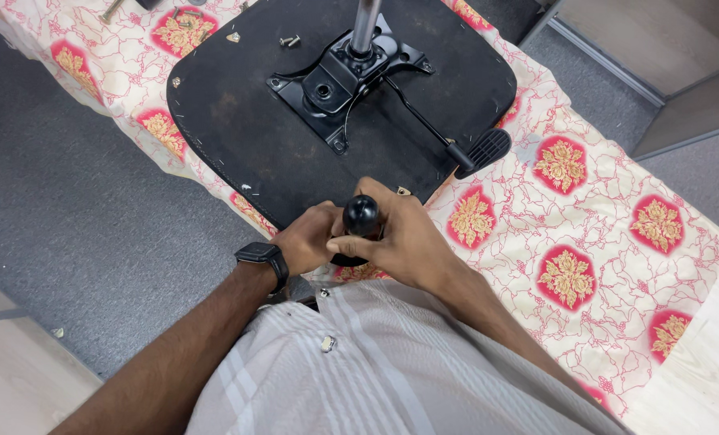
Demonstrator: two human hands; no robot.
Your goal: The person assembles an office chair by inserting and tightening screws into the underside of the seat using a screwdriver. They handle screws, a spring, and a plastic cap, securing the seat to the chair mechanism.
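An upturned black chair seat [238, 121] lies on a patterned cloth. A black metal mechanism plate [343, 80] is bolted to its underside, with a chrome post [364, 24] rising from it and a lever ending in a ribbed paddle [482, 151]. At the seat's near edge, my right hand [404, 238] and my left hand [307, 242] both close around a tool with a round black knob handle [363, 215]. Its tip is hidden under my fingers. A dark watch [264, 258] is on my left wrist.
The cream cloth with red and gold flowers [585, 217] covers a wooden table [698, 379]. Loose screws [289, 40] lie on the seat's far part. Grey carpet [69, 201] lies to the left, pale cabinet panels [658, 48] at upper right.
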